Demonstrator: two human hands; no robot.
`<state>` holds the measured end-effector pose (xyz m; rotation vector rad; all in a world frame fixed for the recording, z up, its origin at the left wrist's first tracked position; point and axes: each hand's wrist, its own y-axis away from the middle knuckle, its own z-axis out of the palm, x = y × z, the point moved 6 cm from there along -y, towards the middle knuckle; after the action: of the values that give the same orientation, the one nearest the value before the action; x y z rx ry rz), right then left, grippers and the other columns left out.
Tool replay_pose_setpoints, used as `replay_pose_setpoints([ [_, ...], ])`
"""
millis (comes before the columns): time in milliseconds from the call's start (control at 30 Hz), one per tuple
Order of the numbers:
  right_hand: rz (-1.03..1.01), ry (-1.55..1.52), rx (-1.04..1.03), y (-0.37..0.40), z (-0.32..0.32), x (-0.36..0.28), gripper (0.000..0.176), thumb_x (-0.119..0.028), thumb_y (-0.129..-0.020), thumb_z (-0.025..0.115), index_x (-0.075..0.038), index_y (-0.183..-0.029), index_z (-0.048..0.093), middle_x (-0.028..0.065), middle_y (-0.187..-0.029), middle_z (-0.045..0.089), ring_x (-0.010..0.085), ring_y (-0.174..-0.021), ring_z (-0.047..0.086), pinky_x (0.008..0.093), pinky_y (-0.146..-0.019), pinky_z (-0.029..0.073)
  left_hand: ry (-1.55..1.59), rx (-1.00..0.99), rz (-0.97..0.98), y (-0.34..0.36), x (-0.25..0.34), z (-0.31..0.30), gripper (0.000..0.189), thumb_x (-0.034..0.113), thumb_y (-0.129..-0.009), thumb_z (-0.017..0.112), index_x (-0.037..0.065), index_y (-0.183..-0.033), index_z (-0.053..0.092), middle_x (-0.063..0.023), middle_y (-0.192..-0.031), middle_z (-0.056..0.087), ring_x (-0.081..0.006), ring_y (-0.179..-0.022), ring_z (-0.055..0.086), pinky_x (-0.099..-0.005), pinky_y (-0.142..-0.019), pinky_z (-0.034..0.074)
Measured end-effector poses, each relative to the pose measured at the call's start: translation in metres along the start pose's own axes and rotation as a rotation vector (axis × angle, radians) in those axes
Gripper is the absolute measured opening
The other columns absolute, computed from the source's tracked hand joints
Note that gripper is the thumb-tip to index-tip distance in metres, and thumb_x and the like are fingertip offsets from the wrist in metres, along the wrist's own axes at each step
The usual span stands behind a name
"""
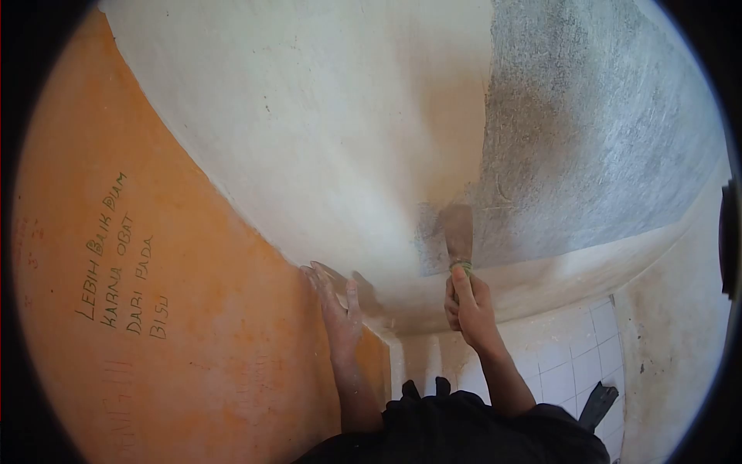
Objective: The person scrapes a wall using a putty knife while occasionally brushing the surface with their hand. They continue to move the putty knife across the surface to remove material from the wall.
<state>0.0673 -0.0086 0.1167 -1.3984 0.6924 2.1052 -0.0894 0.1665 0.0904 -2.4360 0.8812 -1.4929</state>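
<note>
My right hand [470,308] is wrapped round the handle of a scraper [459,234], with the thumb along its top near green wrapping at the neck. The broad blade points up against the pale wall [332,100], at the lower left border of a rough grey patch [572,131] of it. Over at the corner beside the orange wall [209,309], my left hand [338,315] has its fingers stretched out, fingertips right at the pale surface. Whitish dust coats that hand.
Green handwriting [120,255] marks the orange wall. White tiles [568,367] show below, beyond my dark clothing [456,433]. A black strip-like thing [599,406] lies across the tiles at the lower right. Another stained pale wall [665,340] bounds the right side.
</note>
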Motion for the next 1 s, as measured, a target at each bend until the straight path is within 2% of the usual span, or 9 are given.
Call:
replay_pose_setpoints([
  [233, -0.030, 0.016, 0.021, 0.005, -0.001, -0.015, 0.042, -0.044, -0.099, 0.043, -0.010, -0.075, 0.043, -0.0061, -0.052, 0.032, 0.0033, -0.039, 0.027, 0.0214, -0.035, 0.018, -0.151, 0.006, 0.024, 0.001, 0.006, 0.000, 0.073, 0.029, -0.096, 0.049, -0.003, -0.147, 0.008, -0.0291, -0.152, 0.003, -0.0373, -0.143, 0.000, -0.0451, -0.116, 0.006],
  [367, -0.091, 0.005, 0.032, 0.002, 0.012, -0.022, 0.041, -0.043, -0.100, 0.042, -0.010, -0.075, 0.042, -0.0064, -0.052, 0.032, 0.0025, -0.039, 0.026, 0.0209, -0.035, 0.017, -0.148, 0.024, 0.028, 0.000, 0.014, -0.002, 0.073, 0.031, -0.096, 0.049, -0.004, -0.147, 0.009, -0.0292, -0.152, 0.004, -0.0376, -0.143, 0.001, -0.0453, -0.116, 0.006],
  [467, -0.064, 0.040, 0.066, 0.008, -0.002, -0.020, 0.040, -0.042, -0.100, 0.042, -0.011, -0.075, 0.042, -0.0065, -0.052, 0.032, 0.0022, -0.039, 0.026, 0.0206, -0.035, 0.017, -0.114, 0.022, 0.033, 0.003, 0.015, -0.005, 0.073, 0.032, -0.097, 0.048, -0.005, -0.146, 0.009, -0.0300, -0.152, 0.005, -0.0378, -0.143, 0.003, -0.0452, -0.116, 0.007],
  [567, -0.093, 0.023, 0.029, -0.003, 0.006, -0.025, 0.041, -0.043, -0.100, 0.042, -0.010, -0.075, 0.042, -0.0065, -0.052, 0.031, 0.0023, -0.038, 0.026, 0.0208, -0.034, 0.017, -0.067, 0.029, 0.049, 0.003, 0.017, -0.002, 0.073, 0.033, -0.097, 0.048, -0.005, -0.146, 0.010, -0.0310, -0.151, 0.007, -0.0381, -0.143, 0.005, -0.0449, -0.116, 0.007],
  [667, -0.152, -0.016, -0.011, 0.003, 0.024, -0.055, 0.041, -0.043, -0.099, 0.043, -0.010, -0.075, 0.042, -0.0066, -0.052, 0.031, 0.0024, -0.038, 0.026, 0.0210, -0.034, 0.018, -0.142, 0.051, 0.029, 0.006, 0.025, -0.006, 0.073, 0.033, -0.096, 0.048, -0.006, -0.146, 0.011, -0.0318, -0.151, 0.008, -0.0386, -0.143, 0.006, -0.0448, -0.116, 0.008],
  [767, -0.107, 0.091, 0.061, 0.002, 0.000, -0.009, 0.041, -0.044, -0.099, 0.043, -0.010, -0.075, 0.042, -0.0066, -0.052, 0.031, 0.0027, -0.038, 0.026, 0.0212, -0.034, 0.018, -0.303, 0.037, 0.054, 0.004, 0.020, -0.006, 0.073, 0.032, -0.096, 0.049, -0.007, -0.145, 0.012, -0.0311, -0.151, 0.010, -0.0387, -0.143, 0.008, -0.0441, -0.116, 0.009],
  [833, -0.094, 0.062, 0.049, 0.001, 0.011, -0.017, 0.041, -0.044, -0.099, 0.043, -0.010, -0.075, 0.042, -0.0065, -0.052, 0.031, 0.0028, -0.038, 0.027, 0.0213, -0.034, 0.018, 0.042, 0.106, 0.098, 0.005, 0.006, 0.000, 0.073, 0.033, -0.096, 0.049, -0.008, -0.145, 0.013, -0.0305, -0.150, 0.013, -0.0386, -0.142, 0.010, -0.0435, -0.116, 0.010],
  [900, -0.047, 0.005, 0.059, 0.005, 0.014, -0.009, 0.042, -0.045, -0.099, 0.043, -0.010, -0.075, 0.042, -0.0064, -0.052, 0.032, 0.0029, -0.038, 0.027, 0.0214, -0.034, 0.018, -0.050, 0.087, 0.071, 0.007, 0.026, -0.010, 0.074, 0.033, -0.096, 0.050, -0.008, -0.145, 0.013, -0.0302, -0.150, 0.013, -0.0385, -0.142, 0.010, -0.0433, -0.116, 0.011],
  [1000, -0.111, 0.038, 0.102, 0.005, 0.007, -0.009, 0.042, -0.045, -0.099, 0.043, -0.010, -0.075, 0.041, -0.0060, -0.051, 0.032, 0.0029, -0.038, 0.027, 0.0216, -0.034, 0.018, -0.140, 0.064, 0.062, 0.006, 0.031, -0.012, 0.075, 0.034, -0.095, 0.051, -0.008, -0.145, 0.013, -0.0299, -0.150, 0.013, -0.0384, -0.142, 0.011, -0.0429, -0.115, 0.012],
])
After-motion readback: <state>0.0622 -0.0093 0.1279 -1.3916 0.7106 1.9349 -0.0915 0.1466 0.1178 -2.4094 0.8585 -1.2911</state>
